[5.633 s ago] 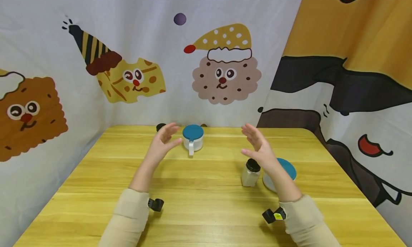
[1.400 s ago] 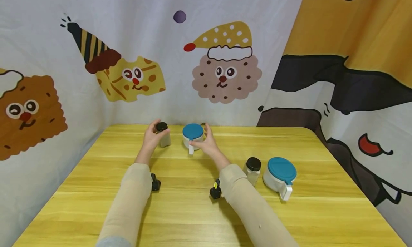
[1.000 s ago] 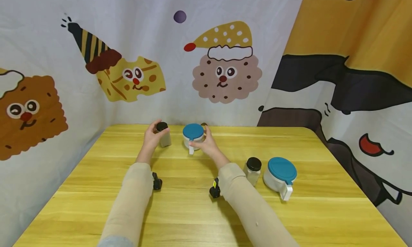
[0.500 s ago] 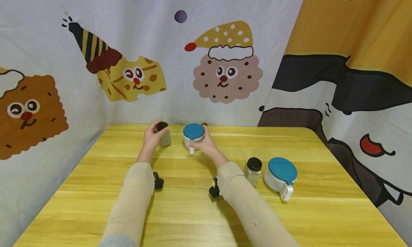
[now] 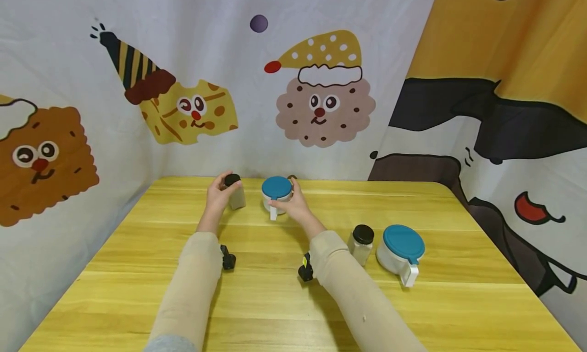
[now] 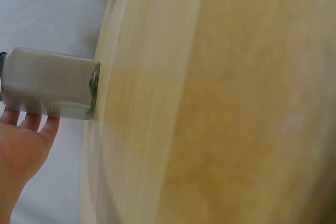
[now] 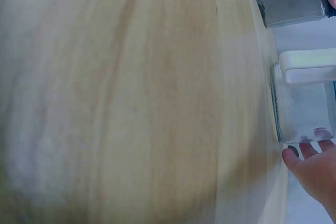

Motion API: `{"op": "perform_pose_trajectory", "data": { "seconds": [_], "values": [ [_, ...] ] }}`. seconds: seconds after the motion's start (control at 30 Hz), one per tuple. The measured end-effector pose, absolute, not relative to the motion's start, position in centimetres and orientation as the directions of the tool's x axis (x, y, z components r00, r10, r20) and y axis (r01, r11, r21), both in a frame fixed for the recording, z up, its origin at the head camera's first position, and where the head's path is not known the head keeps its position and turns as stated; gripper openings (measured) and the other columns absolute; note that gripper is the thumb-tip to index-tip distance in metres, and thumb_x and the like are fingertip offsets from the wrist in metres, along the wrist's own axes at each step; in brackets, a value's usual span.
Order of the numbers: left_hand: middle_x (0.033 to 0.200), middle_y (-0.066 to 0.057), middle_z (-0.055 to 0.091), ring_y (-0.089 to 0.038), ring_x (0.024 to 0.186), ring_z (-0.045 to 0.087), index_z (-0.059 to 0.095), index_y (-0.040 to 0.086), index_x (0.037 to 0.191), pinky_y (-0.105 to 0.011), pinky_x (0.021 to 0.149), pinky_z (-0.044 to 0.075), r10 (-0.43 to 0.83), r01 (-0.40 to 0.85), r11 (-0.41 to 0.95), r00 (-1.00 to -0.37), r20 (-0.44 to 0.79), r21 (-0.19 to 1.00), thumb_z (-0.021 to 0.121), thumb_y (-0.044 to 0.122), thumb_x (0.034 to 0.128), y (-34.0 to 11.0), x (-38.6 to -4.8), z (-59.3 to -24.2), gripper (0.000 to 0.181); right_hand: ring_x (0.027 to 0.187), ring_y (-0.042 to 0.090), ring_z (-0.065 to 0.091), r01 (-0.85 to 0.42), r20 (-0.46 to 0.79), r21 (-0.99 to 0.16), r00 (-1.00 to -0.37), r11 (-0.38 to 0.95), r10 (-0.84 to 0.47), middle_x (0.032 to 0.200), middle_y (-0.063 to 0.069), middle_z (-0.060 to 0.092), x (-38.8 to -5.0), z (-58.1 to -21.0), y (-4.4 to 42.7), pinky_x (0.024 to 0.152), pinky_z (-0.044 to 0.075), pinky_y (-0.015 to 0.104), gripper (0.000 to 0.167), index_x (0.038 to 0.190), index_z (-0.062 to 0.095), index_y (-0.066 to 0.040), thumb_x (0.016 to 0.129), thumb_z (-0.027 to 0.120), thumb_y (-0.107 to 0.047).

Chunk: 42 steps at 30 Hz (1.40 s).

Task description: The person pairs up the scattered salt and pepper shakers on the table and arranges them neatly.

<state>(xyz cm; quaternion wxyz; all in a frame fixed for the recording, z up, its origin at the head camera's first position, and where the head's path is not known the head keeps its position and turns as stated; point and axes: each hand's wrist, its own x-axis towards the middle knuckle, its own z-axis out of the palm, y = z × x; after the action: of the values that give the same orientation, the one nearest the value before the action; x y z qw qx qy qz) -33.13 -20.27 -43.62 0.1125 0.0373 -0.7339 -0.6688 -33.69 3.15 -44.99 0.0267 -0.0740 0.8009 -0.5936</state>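
At the table's far edge, my left hand grips a square spice jar with a black lid and greyish powder inside. Thumb and fingers sit round its upper part; in the left wrist view the jar stands upright, its base at the tabletop. Just right of it is a clear seasoning pot with a blue lid and a white handle. My right hand holds this pot from the right, thumb across the front near the handle. In the right wrist view, fingertips touch the pot's side.
A second black-lidded jar with pale contents stands nearer on the right, close to my right sleeve. Beside it is a larger blue-lidded pot, its handle towards me. A patterned curtain hangs behind the wooden table.
From hovering apart over the table, my hands have gone forward: the left onto the black-lidded jar, the right leftward onto the blue-lidded pot. Over the last second both are almost still.
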Motion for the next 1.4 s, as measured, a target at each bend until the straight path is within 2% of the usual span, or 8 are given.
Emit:
{"op": "perform_pose_trajectory", "data": {
  "seconds": [0.23,0.6,0.9,1.1,1.4],
  "values": [
    [0.135,-0.009,0.05,-0.016,0.098,0.044,0.049,0.016,0.141,-0.031,0.084,0.04,-0.221,0.09,0.105,-0.969,0.112,0.99,0.071,0.029,0.088,-20.15,-33.1,-43.64,0.059,0.138,0.035,0.024,-0.112,0.069,-0.951,-0.985,0.289,-0.155,0.156,0.014,0.018,-33.56,-44.89,3.18,0.105,0.03,0.05,0.108,0.154,0.014,-0.014,0.074,0.085,-0.025],
    [0.133,-0.01,0.052,-0.02,0.104,0.047,0.05,0.016,0.14,-0.037,0.09,0.04,-0.247,0.102,0.1,-0.961,0.124,0.99,0.072,0.029,0.0875,-19.84,-33.07,-43.78,0.058,0.138,0.033,0.024,-0.12,0.071,-0.932,-0.986,0.341,-0.152,0.155,0.012,0.019,-33.56,-44.96,3.24,0.105,0.028,0.053,0.107,0.154,0.018,-0.018,0.072,0.086,-0.027],
    [0.133,-0.01,0.052,-0.018,0.101,0.047,0.05,0.016,0.14,-0.033,0.086,0.041,-0.254,0.108,0.087,-0.959,0.126,0.99,0.071,0.027,0.0882,-19.66,-32.92,-43.79,0.057,0.134,0.035,0.03,-0.099,0.054,-0.934,-0.989,0.344,-0.138,0.151,0.014,0.024,-33.52,-44.98,3.2,0.103,0.03,0.053,0.102,0.151,0.025,-0.022,0.071,0.087,-0.026],
    [0.134,-0.01,0.053,-0.014,0.097,0.046,0.051,0.015,0.14,-0.027,0.083,0.04,-0.262,0.102,0.042,-0.959,0.11,0.994,0.071,0.022,0.0886,-19.47,-32.81,-43.61,0.055,0.135,0.033,0.03,-0.089,0.043,-0.944,-0.988,0.318,-0.149,0.152,0.012,0.024,-33.42,-44.82,3.22,0.104,0.03,0.052,0.102,0.152,0.023,-0.022,0.072,0.086,-0.024],
    [0.133,-0.011,0.053,-0.013,0.095,0.046,0.051,0.015,0.14,-0.026,0.082,0.04,-0.27,0.096,0.022,-0.958,0.098,0.995,0.072,0.021,0.0881,-19.32,-32.72,-43.44,0.056,0.134,0.033,0.032,-0.076,0.031,-0.96,-0.985,0.27,-0.168,0.15,0.012,0.031,-33.47,-44.88,3.22,0.104,0.029,0.052,0.101,0.151,0.023,-0.022,0.072,0.086,-0.022]
  ]
}}
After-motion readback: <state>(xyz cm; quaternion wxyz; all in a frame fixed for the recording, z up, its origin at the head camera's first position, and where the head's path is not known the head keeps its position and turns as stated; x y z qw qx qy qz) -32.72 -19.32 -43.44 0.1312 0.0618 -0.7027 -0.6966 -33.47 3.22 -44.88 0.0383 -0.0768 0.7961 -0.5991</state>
